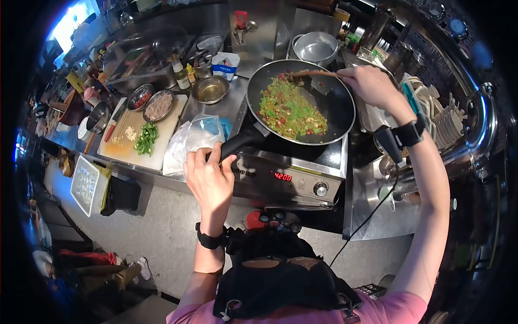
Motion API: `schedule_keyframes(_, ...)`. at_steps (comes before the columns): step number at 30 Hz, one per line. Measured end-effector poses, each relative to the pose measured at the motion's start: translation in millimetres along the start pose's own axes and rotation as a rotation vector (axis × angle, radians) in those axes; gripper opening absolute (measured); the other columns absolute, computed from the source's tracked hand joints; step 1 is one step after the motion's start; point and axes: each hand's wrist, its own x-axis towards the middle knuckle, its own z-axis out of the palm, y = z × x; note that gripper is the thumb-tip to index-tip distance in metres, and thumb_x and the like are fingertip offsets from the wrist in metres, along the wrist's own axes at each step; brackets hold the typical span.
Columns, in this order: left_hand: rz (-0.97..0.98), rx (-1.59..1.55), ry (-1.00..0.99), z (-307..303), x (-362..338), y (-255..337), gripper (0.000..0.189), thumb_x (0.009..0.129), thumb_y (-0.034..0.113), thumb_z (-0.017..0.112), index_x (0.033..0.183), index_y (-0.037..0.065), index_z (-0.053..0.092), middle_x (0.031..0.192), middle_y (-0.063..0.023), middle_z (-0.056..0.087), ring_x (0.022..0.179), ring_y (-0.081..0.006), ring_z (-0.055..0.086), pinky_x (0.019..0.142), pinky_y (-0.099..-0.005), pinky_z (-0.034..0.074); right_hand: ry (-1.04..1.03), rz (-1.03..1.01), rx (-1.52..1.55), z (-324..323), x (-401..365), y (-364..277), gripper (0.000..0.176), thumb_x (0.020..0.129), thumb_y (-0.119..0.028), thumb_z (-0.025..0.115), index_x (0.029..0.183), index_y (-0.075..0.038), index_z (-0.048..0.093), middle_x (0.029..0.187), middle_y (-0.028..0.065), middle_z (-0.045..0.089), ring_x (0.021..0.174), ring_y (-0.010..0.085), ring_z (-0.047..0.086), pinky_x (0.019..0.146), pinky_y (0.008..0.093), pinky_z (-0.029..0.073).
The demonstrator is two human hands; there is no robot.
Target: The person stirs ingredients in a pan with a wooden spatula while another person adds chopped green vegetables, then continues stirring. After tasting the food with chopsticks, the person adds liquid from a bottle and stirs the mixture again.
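Observation:
A black frying pan sits on the induction cooker, whose red display reads 4200. Chopped green and red food lies in the left half of the pan. My left hand is closed around the pan's black handle, at the cooker's front left. Over the pan's far right rim, my right hand grips a wooden spatula; its far end reaches into the food at the back of the pan. Both wrists wear black straps with small devices.
Left of the cooker, a cutting board holds chopped green peppers, garlic and bowls of ingredients. A plastic bag lies near the pan handle. Stacked dishes stand at right, metal pots behind. A black cable hangs from my right wrist.

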Motion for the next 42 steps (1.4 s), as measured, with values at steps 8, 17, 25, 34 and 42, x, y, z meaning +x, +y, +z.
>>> schedule_keyframes(8,-0.01,0.003,-0.01,0,2,1,0.041,0.079,0.026,0.081,0.113,0.004,0.075,0.092,-0.0091,0.065,0.091,-0.0294,0.057,0.086,-0.0419,0.046,-0.23,-0.108,0.063,-57,-50,-6,0.027,0.095,-0.022,0.065,0.118,-0.011,0.074,0.099,0.0165,0.074,0.091,0.0314,0.072,0.08,0.0401,0.055)
schedule_keyframes(17,0.01,0.005,-0.016,-1,1,1,0.037,0.08,0.024,0.079,0.112,0.005,0.075,0.093,-0.0098,0.066,0.094,-0.0282,0.058,0.085,-0.0419,0.044,-0.127,-0.115,-0.017,-40,-46,-6,0.022,0.092,-0.02,0.066,0.108,-0.009,0.077,0.095,0.0159,0.074,0.091,0.035,0.069,0.083,0.0418,0.054)
schedule_keyframes(25,0.014,0.009,-0.03,-1,1,1,0.036,0.081,0.023,0.078,0.113,0.006,0.075,0.094,-0.0105,0.066,0.094,-0.0283,0.058,0.084,-0.0423,0.044,-0.053,0.006,0.18,27,-19,-32,0.025,0.098,-0.019,0.058,0.114,-0.005,0.072,0.1,0.0218,0.071,0.096,0.0416,0.067,0.083,0.0481,0.053)
schedule_keyframes(34,0.008,0.009,-0.023,-2,2,1,0.038,0.08,0.025,0.079,0.113,0.006,0.075,0.093,-0.0088,0.066,0.093,-0.0286,0.058,0.085,-0.042,0.045,-0.37,0.003,0.294,-105,-65,-45,0.021,0.089,-0.021,0.072,0.102,-0.007,0.079,0.086,0.0125,0.075,0.081,0.0242,0.073,0.073,0.0375,0.055)
schedule_keyframes(42,0.028,0.022,-0.007,-2,5,-1,0.038,0.08,0.025,0.08,0.112,0.007,0.075,0.091,-0.0085,0.066,0.091,-0.0283,0.058,0.083,-0.0411,0.044,0.17,0.004,0.206,-7,-30,-41,0.022,0.096,-0.025,0.062,0.108,-0.012,0.076,0.089,0.0184,0.073,0.087,0.0371,0.07,0.077,0.0471,0.056)
